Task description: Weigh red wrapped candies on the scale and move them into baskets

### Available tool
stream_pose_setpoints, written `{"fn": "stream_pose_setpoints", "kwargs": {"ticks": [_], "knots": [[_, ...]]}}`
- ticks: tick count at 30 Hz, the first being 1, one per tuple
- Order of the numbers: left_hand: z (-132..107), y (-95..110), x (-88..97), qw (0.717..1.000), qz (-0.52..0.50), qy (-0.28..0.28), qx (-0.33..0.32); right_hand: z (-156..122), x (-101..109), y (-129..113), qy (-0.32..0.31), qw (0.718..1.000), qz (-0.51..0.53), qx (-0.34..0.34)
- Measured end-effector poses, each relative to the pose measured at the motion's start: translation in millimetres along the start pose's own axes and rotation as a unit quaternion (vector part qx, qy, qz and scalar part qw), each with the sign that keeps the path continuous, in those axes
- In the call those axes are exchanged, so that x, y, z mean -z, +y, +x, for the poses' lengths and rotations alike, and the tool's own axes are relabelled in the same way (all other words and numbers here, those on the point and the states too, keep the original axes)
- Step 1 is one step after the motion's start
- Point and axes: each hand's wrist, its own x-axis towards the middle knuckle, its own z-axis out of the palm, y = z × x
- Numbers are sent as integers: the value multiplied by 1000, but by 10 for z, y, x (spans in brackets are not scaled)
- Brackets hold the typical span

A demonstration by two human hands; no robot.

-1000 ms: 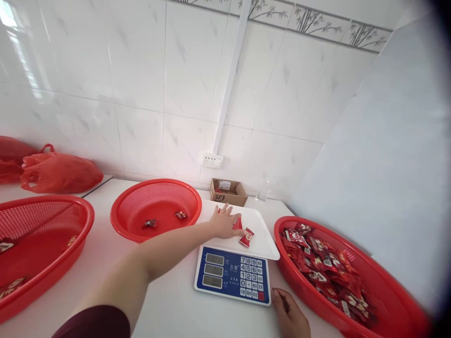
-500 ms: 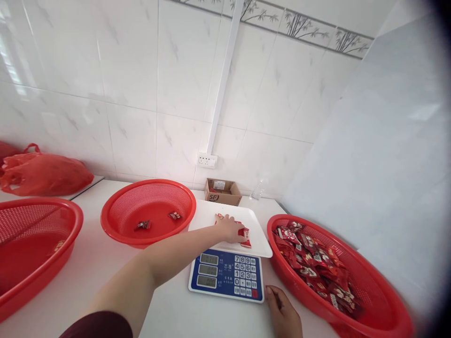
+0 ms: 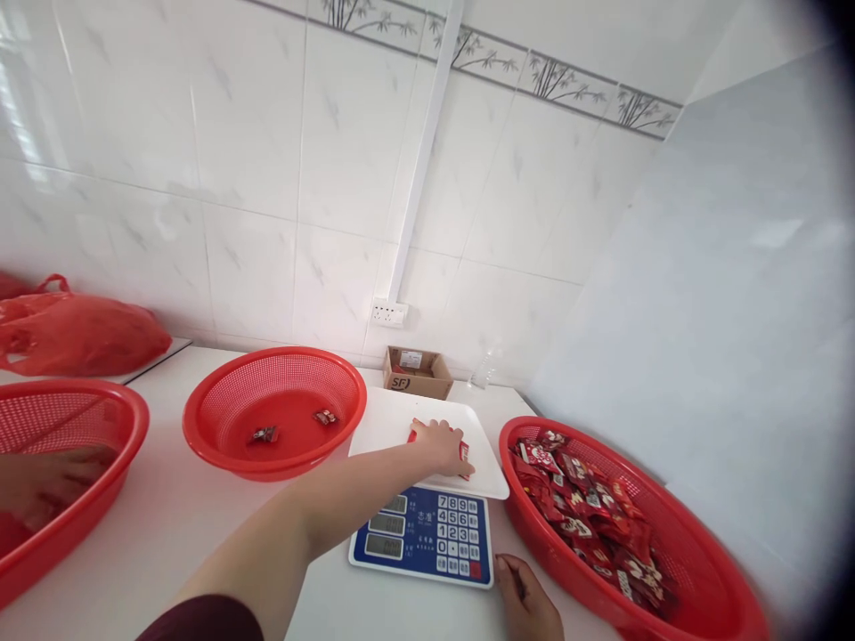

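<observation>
My left hand (image 3: 441, 445) reaches across to the white weighing tray (image 3: 394, 418) of a blue electronic scale (image 3: 420, 539). Its fingers are curled over a few red candy packets (image 3: 463, 450) that lie on the tray, and red shows on both sides of the hand. My right hand (image 3: 527, 607) lies flat on the white table beside the scale's near right corner and holds nothing. To the right, a large red basket (image 3: 695, 543) holds several red candy packets (image 3: 588, 516).
A round red basket (image 3: 220, 445) with two packets stands left of the scale. At the far left, another person's hand (image 3: 46, 485) is inside a second red basket (image 3: 126, 427). A red plastic bag (image 3: 80, 334), a small cardboard box (image 3: 418, 374) and a wall socket (image 3: 389, 313) are at the back.
My left hand has closed its spread fingers over the packets on the tray and drawn them toward the tray's front. Another person's hand has appeared in the far-left basket.
</observation>
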Motion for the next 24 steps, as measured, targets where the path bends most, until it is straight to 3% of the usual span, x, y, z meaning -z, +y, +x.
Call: {"fn": "stream_pose_setpoints", "kwargs": {"ticks": [6, 11, 14, 19, 24], "knots": [[-92, -48, 44, 998, 7, 45, -47, 25, -11, 35, 8, 1000, 27, 9], [-341, -288, 172, 993, -3, 95, -73, -15, 2, -33, 16, 1000, 15, 16], [-538, -584, 316, 990, -19, 135, -32, -43, 22, -65, 17, 1000, 4, 14], [-902, -1253, 529, 974, -45, 196, 103, -2, 30, 24, 7, 1000, -10, 5], [-1279, -1767, 542, 965, -76, 177, 176, 60, 29, 96, 1, 999, -36, -18]]}}
